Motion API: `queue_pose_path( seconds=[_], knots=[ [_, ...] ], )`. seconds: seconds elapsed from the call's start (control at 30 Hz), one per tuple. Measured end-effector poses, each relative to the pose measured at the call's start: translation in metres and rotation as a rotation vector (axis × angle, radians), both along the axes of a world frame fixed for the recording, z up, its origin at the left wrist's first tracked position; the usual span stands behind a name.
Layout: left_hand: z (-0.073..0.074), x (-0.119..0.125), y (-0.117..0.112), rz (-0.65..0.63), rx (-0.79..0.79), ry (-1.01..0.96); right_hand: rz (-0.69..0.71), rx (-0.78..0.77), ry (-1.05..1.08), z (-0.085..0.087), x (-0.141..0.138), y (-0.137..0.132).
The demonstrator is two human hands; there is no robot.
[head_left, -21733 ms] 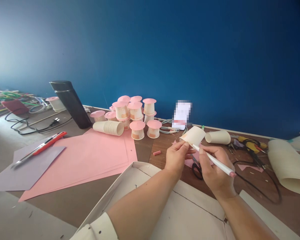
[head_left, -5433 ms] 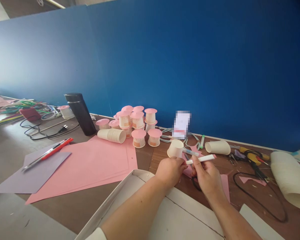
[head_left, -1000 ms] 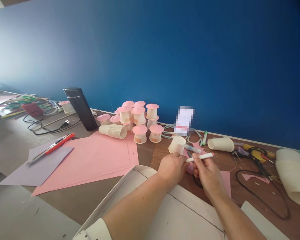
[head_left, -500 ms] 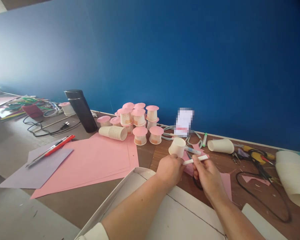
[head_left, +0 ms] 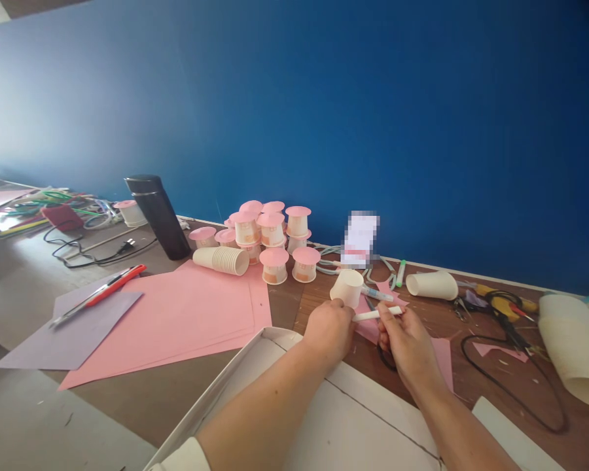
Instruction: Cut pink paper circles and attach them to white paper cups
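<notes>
Between my two hands stretches a narrow white strip (head_left: 370, 314), nearly level. My left hand (head_left: 330, 332) is closed at its left end, the fingertips mostly hidden. My right hand (head_left: 410, 343) pinches the strip between thumb and fingers near the right end, a short piece sticking out past them. Just behind my left hand an upside-down white paper cup (head_left: 346, 289) stands on the wooden table. Pink paper scraps (head_left: 368, 330) and a capped marker (head_left: 377, 294) lie beneath and behind the strip.
Paper cups topped with pink discs (head_left: 273, 258) are grouped at the back. Left of them are a stack of cups (head_left: 220, 260), pink sheets (head_left: 177, 320), a red cutter (head_left: 103, 291) and a black flask (head_left: 160, 219). Cables (head_left: 510, 392) and more cups (head_left: 572, 347) lie right.
The white strip has shifted slightly left and lies a little flatter, with less of it jutting past my right fingers. Both hands stay in nearly the same place.
</notes>
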State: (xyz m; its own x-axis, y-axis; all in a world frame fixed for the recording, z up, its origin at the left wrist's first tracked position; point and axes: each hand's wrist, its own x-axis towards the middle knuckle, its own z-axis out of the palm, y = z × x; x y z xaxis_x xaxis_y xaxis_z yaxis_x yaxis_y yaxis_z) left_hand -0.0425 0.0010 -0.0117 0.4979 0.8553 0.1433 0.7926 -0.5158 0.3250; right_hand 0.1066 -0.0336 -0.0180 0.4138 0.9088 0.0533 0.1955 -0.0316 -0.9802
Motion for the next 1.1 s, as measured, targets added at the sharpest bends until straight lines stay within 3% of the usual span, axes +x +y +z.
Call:
queue_pose_path(
  seconds=[0.73,1.1],
  knots=[
    [0.0053,-0.0011,-0.0009,0.052,-0.02,0.033,0.024,-0.045,0.006,-0.0038,0.0032,0.0016],
    [-0.0001,-0.0021,0.0,0.052,0.014,0.038,0.056,-0.038,0.004,-0.0081,0.0058,0.0035]
  ],
)
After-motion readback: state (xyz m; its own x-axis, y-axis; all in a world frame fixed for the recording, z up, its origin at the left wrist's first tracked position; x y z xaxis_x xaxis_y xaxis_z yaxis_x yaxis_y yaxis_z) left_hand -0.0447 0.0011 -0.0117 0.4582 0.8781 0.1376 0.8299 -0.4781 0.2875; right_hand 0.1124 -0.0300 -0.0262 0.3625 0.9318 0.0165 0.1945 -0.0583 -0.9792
